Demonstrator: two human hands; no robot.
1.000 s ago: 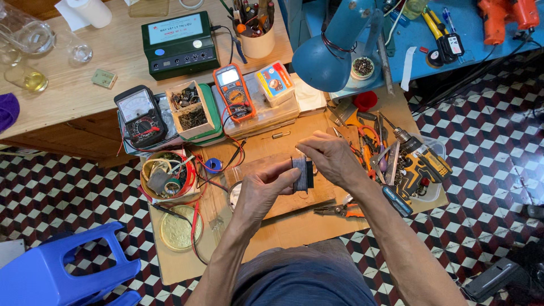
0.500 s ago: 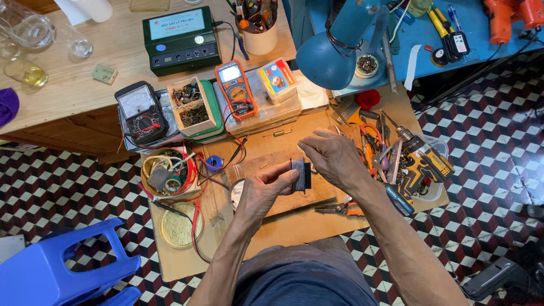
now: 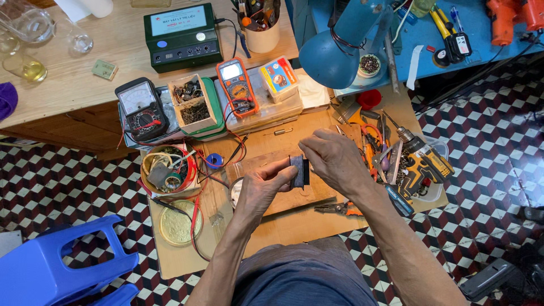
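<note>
Near the middle of the frame, both hands are working on a small dark block [image 3: 299,171] held just above the wooden tabletop [image 3: 272,226]. The left hand [image 3: 262,188] is pinching the block from the lower left, thumb and fingers pressed against its sides. The right hand [image 3: 334,161] is curling over it from the right, fingertips touching its top edge; whether that grip is closing on it I cannot tell. The pliers [image 3: 340,208] are lying unused below the hands, so the handwork looks unfinished.
</note>
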